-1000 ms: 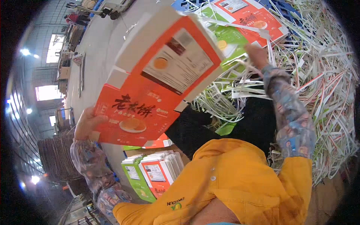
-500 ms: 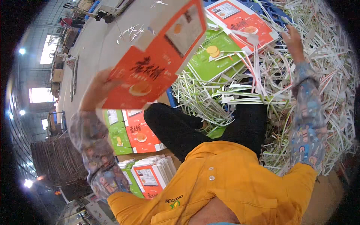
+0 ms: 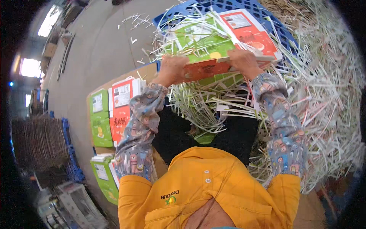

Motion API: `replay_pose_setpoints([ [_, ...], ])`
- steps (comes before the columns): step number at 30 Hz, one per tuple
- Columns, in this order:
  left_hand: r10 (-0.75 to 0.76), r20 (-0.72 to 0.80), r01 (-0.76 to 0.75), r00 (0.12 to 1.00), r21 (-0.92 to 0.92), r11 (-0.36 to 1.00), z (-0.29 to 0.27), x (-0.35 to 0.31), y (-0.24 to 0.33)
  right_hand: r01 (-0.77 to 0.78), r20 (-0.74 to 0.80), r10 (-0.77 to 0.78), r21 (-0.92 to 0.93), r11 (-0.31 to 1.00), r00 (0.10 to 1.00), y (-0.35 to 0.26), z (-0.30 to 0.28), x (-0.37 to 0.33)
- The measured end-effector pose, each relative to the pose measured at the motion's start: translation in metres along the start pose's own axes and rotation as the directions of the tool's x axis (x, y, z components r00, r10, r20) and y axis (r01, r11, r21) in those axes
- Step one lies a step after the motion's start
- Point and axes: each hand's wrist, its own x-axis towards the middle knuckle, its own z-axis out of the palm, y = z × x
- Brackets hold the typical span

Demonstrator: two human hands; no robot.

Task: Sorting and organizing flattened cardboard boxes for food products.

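Observation:
In front of me, above my knees, a red printed cardboard sheet [image 3: 207, 70] is held by its two ends and seen steeply foreshortened. My left hand [image 3: 172, 69] is closed round its left end, and my right hand [image 3: 245, 61] grips the right end. Just behind it lies a green printed cardboard stack [image 3: 196, 34], partly covered by paper strips. A red printed cardboard stack [image 3: 249, 32] with white edges lies beside the green one, near my right hand. Shredded strips [image 3: 202, 103] hang and pile below the held sheet, over my legs.
At my left stand stacks of green cardboard sheets [image 3: 100, 118] and red cardboard sheets [image 3: 121, 101] on brown board. A blue plastic pallet [image 3: 244, 5] lies under the far stacks. A large heap of paper strips [image 3: 324, 95] fills the right side. Brown bundled sheets [image 3: 40, 143] stand far left.
The red sheet has swung down from the upper left to in front of the stacks. My right hand has come in from the right and taken hold of its other end.

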Motion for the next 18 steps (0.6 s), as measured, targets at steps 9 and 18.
replay_pose_setpoints([
  [9,-0.499,-0.496,-0.217,0.711,-0.829,0.515,0.142,-0.055,-0.068,0.113,-0.063,-0.108,0.095,0.989,0.992,-0.010,0.011,0.019],
  [18,-0.590,-0.574,-0.337,0.567,-0.816,0.470,0.083,-0.067,-0.052,0.040,-0.155,-0.038,0.014,0.999,0.987,-0.024,-0.047,0.018],
])
